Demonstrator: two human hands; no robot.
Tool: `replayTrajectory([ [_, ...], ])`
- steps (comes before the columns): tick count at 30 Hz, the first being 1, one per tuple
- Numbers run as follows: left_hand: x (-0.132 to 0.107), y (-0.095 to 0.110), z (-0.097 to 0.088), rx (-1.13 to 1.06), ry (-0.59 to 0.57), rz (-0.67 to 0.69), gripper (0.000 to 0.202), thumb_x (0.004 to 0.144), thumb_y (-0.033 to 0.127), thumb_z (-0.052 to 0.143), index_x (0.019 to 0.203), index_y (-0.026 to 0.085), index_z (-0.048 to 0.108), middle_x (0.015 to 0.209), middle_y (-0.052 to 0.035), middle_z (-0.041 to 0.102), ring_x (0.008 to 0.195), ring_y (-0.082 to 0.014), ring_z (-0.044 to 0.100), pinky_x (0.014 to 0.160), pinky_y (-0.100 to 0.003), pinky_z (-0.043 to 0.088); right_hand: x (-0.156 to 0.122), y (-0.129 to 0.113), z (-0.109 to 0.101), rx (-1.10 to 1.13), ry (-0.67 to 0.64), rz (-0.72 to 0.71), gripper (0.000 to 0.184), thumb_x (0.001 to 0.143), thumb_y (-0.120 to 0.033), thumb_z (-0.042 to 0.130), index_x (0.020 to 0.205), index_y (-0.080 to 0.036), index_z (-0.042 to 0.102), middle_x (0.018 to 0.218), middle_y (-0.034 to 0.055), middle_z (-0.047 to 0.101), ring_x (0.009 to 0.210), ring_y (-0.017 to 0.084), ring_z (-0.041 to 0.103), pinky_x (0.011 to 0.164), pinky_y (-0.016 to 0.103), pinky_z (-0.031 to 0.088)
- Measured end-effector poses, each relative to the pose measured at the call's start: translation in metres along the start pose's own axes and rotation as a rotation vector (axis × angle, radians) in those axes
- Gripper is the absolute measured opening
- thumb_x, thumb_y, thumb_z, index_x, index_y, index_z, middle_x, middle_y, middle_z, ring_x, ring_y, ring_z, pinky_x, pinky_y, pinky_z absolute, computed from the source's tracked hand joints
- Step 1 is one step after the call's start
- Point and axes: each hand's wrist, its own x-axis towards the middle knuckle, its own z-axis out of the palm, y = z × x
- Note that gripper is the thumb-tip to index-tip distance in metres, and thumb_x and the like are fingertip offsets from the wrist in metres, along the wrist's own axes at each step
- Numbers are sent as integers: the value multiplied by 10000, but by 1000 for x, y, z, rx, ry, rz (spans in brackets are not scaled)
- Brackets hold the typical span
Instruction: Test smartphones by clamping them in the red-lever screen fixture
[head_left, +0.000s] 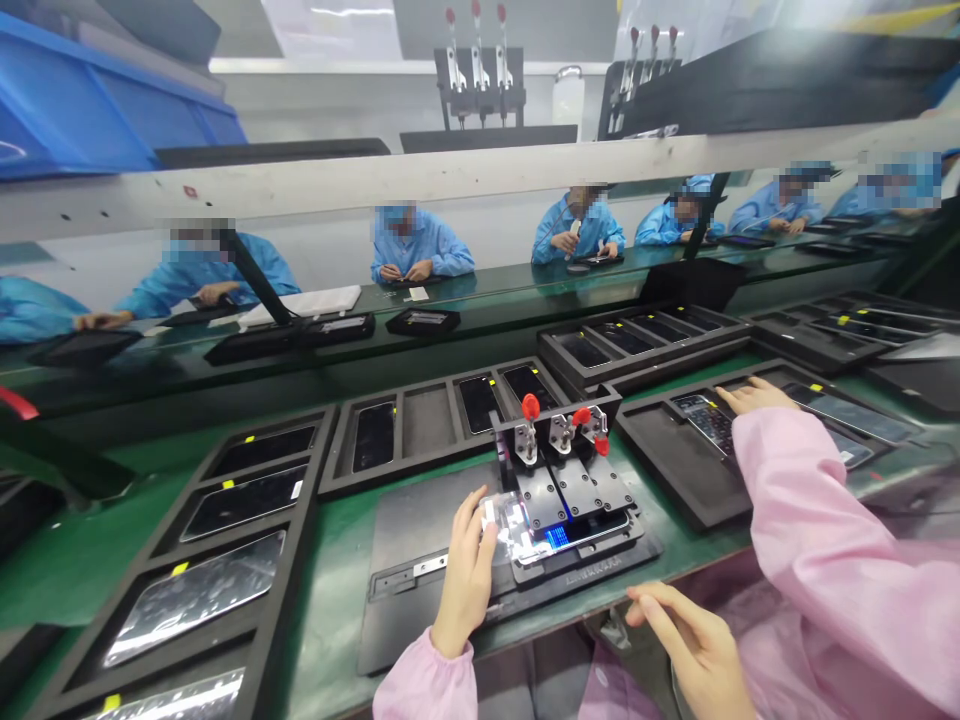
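Note:
A black clamp fixture [570,490] with red-handled toggle clamps [530,407] stands on a dark base plate [420,540] at the near edge of the bench. A glossy phone [525,525] lies in it, glowing blue at its middle. My left hand [465,575] grips the phone's left end, thumb on top and fingers curled at the edge. My right hand [694,645] hovers at the bench's front edge, right of the fixture, fingers spread and holding nothing. Another pink-sleeved arm [817,540] comes in from the right, its hand [754,396] resting on a tray [675,470] of phones.
Black trays with phones [225,540] line the green bench on the left, behind the fixture [420,425] and on the right [645,340]. Beyond a conveyor strip [487,310], several workers in blue coats [420,250] sit facing me. A white rail [450,170] with a blue bin [90,100] runs overhead.

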Motion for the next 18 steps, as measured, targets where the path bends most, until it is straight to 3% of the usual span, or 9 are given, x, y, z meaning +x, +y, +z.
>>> replayTrajectory([
  [8,0,-9,1,-54,63,-60,354,921,366,312,1172,247,532,1346,-46,436,1268,-191,365,1080,-413,251,0,-1,11,146,19,168,263,830,-427,505,742,-205,617,672,15,643,728,149,618,692,167,484],
  [18,1,-11,1,-92,75,-70,357,917,373,323,1158,244,552,1325,-46,464,1242,-193,400,1067,-410,274,0,1,14,222,-1,247,287,828,-446,502,756,-198,626,678,19,637,716,153,595,732,201,463],
])
